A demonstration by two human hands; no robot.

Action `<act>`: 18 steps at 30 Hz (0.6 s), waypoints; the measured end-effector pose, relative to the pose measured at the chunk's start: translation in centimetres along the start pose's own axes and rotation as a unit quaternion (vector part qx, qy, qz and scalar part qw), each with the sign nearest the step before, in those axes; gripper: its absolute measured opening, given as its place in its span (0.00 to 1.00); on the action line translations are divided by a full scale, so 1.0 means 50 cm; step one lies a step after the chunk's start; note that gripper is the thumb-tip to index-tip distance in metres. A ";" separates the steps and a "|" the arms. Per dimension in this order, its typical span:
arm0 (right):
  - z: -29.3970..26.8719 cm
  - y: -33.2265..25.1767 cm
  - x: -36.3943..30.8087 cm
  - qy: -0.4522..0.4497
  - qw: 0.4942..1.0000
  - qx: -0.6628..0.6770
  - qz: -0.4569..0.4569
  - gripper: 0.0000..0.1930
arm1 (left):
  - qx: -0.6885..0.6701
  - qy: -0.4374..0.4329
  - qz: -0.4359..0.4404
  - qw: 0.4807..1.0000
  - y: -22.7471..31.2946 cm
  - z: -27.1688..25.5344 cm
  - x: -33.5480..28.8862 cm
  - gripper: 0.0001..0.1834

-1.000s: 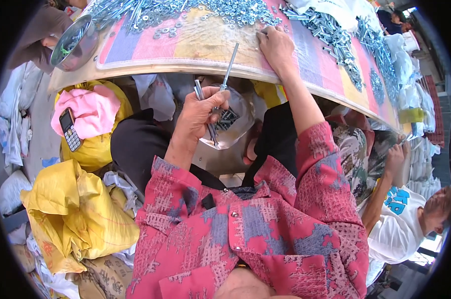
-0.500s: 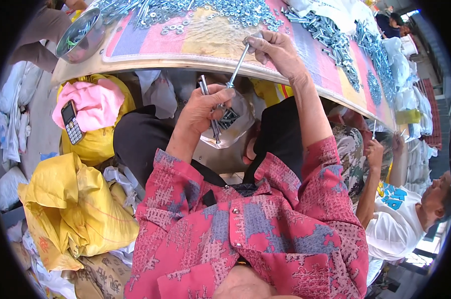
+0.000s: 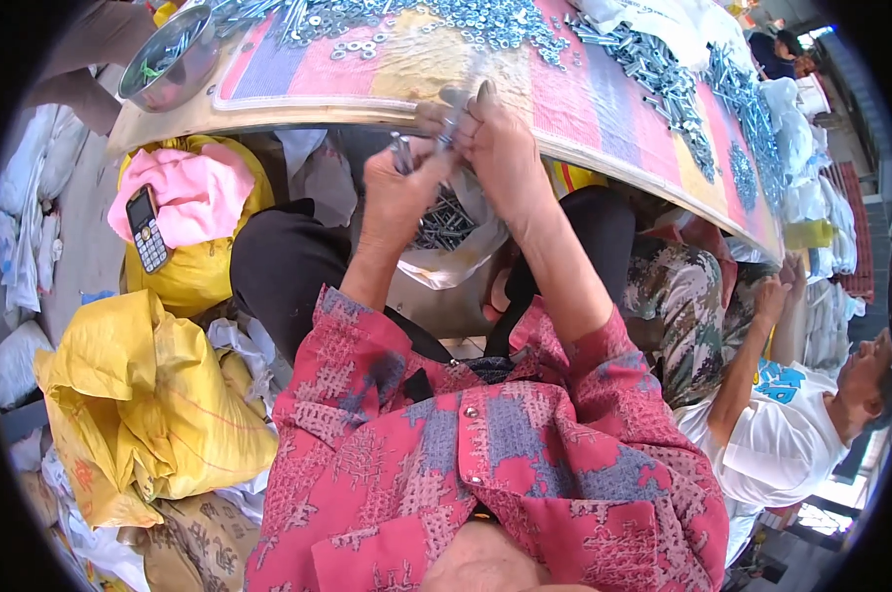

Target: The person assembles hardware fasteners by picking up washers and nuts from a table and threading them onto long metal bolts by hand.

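Note:
Several long silver bolts [image 3: 402, 156] stick up out of my left hand [image 3: 398, 195], whose fingers are closed around them. My right hand [image 3: 495, 156] is up against it, just off the table's near edge. Its fingers are curled about a shiny bolt [image 3: 448, 128], which motion smears. What sits at that bolt's end is too blurred to tell. Under both hands, between my knees, a white plastic bag [image 3: 444, 272] gapes with many loose bolts [image 3: 446, 225] in it.
Heaps of washers [image 3: 505, 25] and bolts [image 3: 663, 84] lie on the striped cloth of the table [image 3: 308, 111]. A metal bowl [image 3: 170, 61] stands at its left corner. A phone [image 3: 147, 229] and pink cloth [image 3: 191, 192] rest on a yellow sack. A co-worker [image 3: 776, 424] sits at right.
My right hand has come down and left, from the bolt's far end to beside my left hand. The bolt no longer stretches between them. More of the bag's bolts show.

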State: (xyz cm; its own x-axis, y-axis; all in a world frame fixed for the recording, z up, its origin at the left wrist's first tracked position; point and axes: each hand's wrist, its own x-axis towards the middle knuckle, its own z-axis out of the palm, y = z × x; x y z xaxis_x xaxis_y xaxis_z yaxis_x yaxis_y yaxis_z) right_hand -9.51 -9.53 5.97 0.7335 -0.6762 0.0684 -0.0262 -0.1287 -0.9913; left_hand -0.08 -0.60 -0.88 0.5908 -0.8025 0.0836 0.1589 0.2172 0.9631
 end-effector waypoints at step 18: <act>0.001 -0.001 -0.014 -0.010 0.992 0.114 -0.050 0.37 | -0.068 0.135 0.021 0.988 0.045 -0.019 0.011 0.07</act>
State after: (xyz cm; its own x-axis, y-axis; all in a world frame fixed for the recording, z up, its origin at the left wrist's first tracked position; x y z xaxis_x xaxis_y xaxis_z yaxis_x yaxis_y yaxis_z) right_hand -9.99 -9.00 5.98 0.7383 -0.6534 0.1672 0.1999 -0.0248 -0.9795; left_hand 1.37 -0.02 1.06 0.7861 -0.6172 0.0329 0.2238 0.3339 0.9157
